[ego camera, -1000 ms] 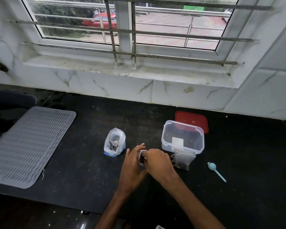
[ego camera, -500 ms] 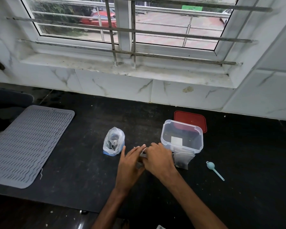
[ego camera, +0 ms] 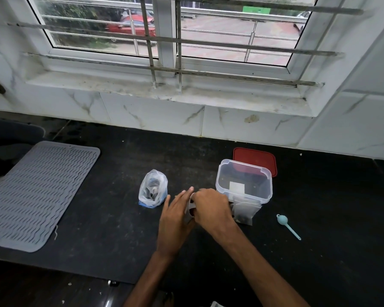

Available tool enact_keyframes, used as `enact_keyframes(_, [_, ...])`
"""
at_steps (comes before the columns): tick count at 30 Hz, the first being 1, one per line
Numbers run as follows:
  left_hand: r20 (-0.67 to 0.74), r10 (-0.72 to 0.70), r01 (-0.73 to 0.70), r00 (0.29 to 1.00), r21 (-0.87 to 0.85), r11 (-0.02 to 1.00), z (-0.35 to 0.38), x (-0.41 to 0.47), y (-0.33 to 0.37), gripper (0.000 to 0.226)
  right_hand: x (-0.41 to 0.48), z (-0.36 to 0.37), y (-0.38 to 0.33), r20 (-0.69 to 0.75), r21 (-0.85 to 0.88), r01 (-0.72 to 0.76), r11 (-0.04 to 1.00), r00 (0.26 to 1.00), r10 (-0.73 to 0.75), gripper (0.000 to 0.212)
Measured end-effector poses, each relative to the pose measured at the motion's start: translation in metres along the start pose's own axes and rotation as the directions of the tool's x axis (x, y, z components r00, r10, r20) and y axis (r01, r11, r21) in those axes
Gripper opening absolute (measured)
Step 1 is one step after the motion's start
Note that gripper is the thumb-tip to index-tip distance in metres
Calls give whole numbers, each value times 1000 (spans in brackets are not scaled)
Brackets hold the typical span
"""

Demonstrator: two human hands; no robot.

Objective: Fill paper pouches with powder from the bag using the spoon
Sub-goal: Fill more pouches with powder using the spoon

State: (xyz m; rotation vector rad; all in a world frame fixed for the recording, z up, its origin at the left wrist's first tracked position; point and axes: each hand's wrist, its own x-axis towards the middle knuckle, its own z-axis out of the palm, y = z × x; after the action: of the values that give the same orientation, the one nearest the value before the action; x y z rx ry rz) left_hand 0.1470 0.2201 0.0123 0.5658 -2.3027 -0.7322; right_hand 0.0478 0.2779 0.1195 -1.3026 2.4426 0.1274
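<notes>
Holds a small paper pouch between both hands at the black bench: left hand with fingers straight, pressed flat along the pouch's left side, right hand with fingers curled over its top edge, pinching it. Leaves the powder bag standing just left of the hands and the pale blue spoon lying well apart on the right, beyond a clear lidless container with more pouches leaning on its front and a red lid behind.

Grey ribbed mat, red lid, barred window
</notes>
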Motion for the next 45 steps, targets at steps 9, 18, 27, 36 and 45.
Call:
enact_keyframes(9, [-62, -101, 99, 993, -25, 995, 4, -6, 5, 66, 6, 2, -4, -18, 26, 56, 998, 998, -56, 38])
enact_keyframes(18, [-52, -143, 145, 988, 30, 989, 10, -11, 2, 53, -2, 10, 15, -14, 279, 64, 958, 998, -62, 27])
enact_keyframes(27, [204, -301, 337, 932, -174, 925, 30, 5, 28, 34, -8, 17, 78, 70, 463, 99, 881, 987, -148, 34])
enact_keyframes(36, [443, -275, 422, 853, -275, 864, 69, 0, 50, 61, -26, 39, 122, -82, 419, 15, 908, 996, 21, 19])
enact_keyframes(45, [529, -294, 397, 796, -91, 913, 101, -6, 60, 64, -30, 73, 170, -74, 442, -70, 894, 991, 114, 16])
